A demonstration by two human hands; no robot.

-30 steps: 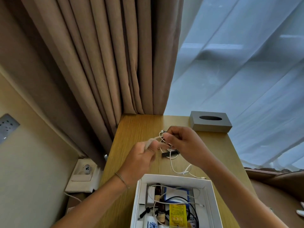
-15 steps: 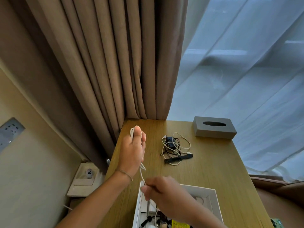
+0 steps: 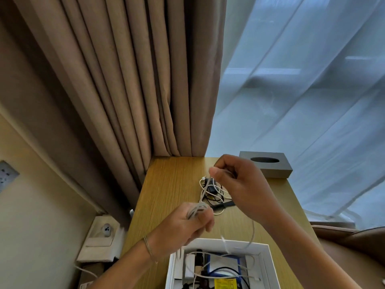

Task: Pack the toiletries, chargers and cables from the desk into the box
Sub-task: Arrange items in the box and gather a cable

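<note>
A white cable (image 3: 203, 193) runs between both hands above the wooden desk (image 3: 166, 188). My left hand (image 3: 185, 224) holds several loops of it wound around the fingers. My right hand (image 3: 239, 184) pinches the cable higher up and farther back; a loose tail (image 3: 252, 234) hangs from it toward the box. The open white box (image 3: 264, 250) sits at the desk's near edge and holds cables, small bottles and a yellow packet. Behind my hands lies a tangle of a black charger and cables (image 3: 212, 189), partly hidden by my right hand.
A grey tissue box (image 3: 268, 165) stands at the desk's back right corner. Brown curtains (image 3: 125, 80) and a sheer curtain (image 3: 302, 101) hang behind the desk. A wall socket plate (image 3: 102, 236) sits low at the left.
My right hand rose from the box edge to the back of the desk, drawing the cable up. My left hand dropped nearer the box, with more cable looped around it.
</note>
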